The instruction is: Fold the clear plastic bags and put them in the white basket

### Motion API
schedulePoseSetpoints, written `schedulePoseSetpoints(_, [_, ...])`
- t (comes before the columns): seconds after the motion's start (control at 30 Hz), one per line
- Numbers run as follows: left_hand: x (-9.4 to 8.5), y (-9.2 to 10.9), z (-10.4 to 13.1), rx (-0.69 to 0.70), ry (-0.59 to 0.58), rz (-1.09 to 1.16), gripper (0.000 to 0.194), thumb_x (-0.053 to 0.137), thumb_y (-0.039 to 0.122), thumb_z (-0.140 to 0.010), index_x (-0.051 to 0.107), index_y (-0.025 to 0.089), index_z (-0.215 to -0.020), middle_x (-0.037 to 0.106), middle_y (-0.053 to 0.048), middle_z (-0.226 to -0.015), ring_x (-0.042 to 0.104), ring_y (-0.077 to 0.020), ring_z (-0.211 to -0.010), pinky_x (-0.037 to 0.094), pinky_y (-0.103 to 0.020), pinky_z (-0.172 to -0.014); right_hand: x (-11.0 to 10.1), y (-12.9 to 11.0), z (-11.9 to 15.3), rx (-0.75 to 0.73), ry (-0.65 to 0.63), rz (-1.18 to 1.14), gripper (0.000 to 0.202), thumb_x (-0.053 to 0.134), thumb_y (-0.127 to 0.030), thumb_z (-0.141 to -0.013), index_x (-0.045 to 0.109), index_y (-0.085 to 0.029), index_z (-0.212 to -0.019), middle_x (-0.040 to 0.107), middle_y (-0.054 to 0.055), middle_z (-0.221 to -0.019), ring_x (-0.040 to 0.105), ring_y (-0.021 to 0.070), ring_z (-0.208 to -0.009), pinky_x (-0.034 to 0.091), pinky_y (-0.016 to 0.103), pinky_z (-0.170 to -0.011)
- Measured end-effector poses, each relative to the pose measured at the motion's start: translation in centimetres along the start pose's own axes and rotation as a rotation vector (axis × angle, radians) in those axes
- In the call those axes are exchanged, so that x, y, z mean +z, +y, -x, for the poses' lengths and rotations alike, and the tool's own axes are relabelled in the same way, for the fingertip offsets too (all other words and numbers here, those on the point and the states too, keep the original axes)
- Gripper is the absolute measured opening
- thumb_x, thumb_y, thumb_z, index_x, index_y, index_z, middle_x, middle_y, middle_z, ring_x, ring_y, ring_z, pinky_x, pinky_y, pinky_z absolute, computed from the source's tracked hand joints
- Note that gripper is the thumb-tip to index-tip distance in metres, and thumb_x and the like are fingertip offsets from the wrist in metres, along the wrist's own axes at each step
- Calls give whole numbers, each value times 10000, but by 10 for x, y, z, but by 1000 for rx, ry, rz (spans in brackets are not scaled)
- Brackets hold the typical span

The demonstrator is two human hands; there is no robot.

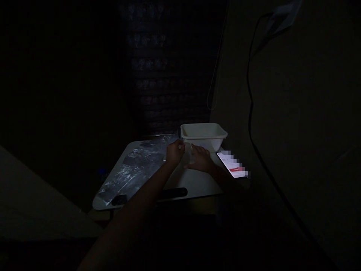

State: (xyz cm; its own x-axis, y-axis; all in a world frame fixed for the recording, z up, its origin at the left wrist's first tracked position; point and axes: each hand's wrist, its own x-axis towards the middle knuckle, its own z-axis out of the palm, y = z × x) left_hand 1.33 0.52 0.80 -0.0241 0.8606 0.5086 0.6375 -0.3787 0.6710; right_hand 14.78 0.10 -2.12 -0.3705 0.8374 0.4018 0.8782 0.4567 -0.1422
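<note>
The scene is very dark. Over the middle of a small white table, my left hand (174,154) is closed in a pinch at the edge of a pale translucent plastic piece (187,153), whose exact kind I cannot make out. My right hand (200,160) is just to the right of this piece, its thumb and fingers spread apart around it. Whether the right fingertips touch it is too dim to tell. Clear plastic sheeting (141,163), shiny and wrinkled, lies across the table's left half, beside my left hand and forearm.
A white plastic basin (220,143) stands at the table's back right, just beyond my hands. A lit phone (232,165) lies on the right side. The white tabletop (194,184) has a dark slot along its front edge. A black cable (249,98) runs down the right wall.
</note>
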Motion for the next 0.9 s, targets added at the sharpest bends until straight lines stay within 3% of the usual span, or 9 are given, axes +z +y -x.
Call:
schedulePoseSetpoints(0.13, [9,-1,-1,-37,-2,246,58,438,204,-690,472,158,-687,535,8,-640,559,-98,-527,418,-190,-488,0,2,-2,36,-92,61,588,484,-532,-582,471,-139,-1020,511,124,-1012,421,250,-958,304,366,-772])
schedulePoseSetpoints(0.3, [14,-2,-5,-66,20,414,6,476,158,-634,471,156,-630,554,-1,-709,552,-107,-649,437,-230,-607,-4,3,-4,78,-87,82,293,371,-328,-722,554,-151,-867,569,103,-899,497,212,-844,338,336,-706])
schedulePoseSetpoints(0.47, [9,-2,-7,-86,-8,498,44,507,103,-581,499,146,-585,563,-13,-800,532,-119,-759,403,-266,-726,-10,14,-5,177,68,-32,298,302,-219,-750,591,-162,-792,596,81,-840,520,178,-804,360,295,-692])
schedulePoseSetpoints(0.67, [4,-3,-5,-73,-59,468,55,572,112,-552,524,138,-546,512,-49,-966,476,-154,-932,346,-284,-818,-11,33,-7,285,352,-452,225,405,-204,-673,611,-150,-745,615,59,-794,544,154,-752,403,268,-692])
schedulePoseSetpoints(0.77, [3,-2,-3,-140,-55,465,68,569,128,-575,507,139,-550,523,-43,-926,514,-147,-865,386,-276,-768,-15,37,-8,403,393,-682,226,445,-250,-640,610,-136,-744,621,58,-759,552,148,-621,432,265,-566])
schedulePoseSetpoints(0.9, [-2,2,-2,-337,-72,595,52,492,167,-666,442,154,-659,525,-7,-799,563,-94,-547,456,-259,-541,-25,38,-7,505,399,-821,276,488,-338,-603,604,-126,-737,613,47,-689,462,89,-389,364,222,-363])
